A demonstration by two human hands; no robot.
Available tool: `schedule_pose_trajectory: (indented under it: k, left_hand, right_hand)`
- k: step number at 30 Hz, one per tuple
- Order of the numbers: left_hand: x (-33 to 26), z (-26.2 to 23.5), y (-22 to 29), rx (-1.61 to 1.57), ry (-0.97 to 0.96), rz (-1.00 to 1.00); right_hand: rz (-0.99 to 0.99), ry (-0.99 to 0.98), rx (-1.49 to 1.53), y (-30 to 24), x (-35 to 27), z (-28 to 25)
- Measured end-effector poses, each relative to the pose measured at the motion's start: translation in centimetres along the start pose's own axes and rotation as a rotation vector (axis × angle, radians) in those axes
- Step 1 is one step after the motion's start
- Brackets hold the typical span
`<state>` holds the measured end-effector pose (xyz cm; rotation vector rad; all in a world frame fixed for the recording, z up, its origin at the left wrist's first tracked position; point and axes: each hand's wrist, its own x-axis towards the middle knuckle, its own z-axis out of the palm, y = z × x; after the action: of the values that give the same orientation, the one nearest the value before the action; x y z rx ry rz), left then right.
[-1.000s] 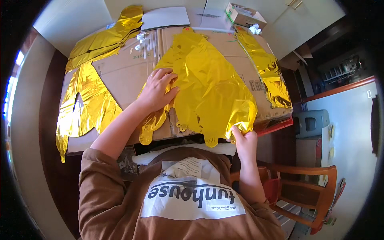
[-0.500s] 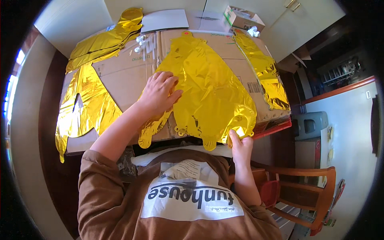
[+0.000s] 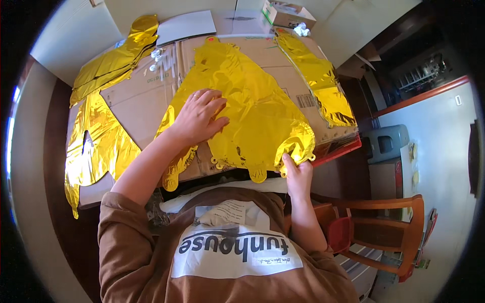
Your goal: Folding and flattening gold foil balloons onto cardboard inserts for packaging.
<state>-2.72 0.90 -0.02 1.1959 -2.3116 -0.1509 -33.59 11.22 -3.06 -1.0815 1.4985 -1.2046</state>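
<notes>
Head view: gold foil (image 3: 247,91) pinched at its lower right corner.

Foil spread mid-table, on cardboard (image 3: 134,103); right hand (image 3: 299,177) grips the corner, thumb on top. Left hand (image 3: 199,118) has slid slightly right over the foil; fingers loosely curled, clasping nothing visible, contact uncertain. Corner looks more puckered than a half-second ago; by my reading, gathered there, not smoothed.
</notes>
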Motion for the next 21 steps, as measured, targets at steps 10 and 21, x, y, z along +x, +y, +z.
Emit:
schedule_pose_trajectory:
  k: [10,21]
  left_hand:
    - [0.0,0.5,0.0,-0.043,-0.042,0.084]
    - [-0.1,1.2,-0.1,-0.058,-0.029,0.083]
  right_hand:
    - [0.02,0.014,-0.018,0.4,0.8,-0.7]
    - [0.003,-0.011,-0.002,0.4,0.8,-0.7]
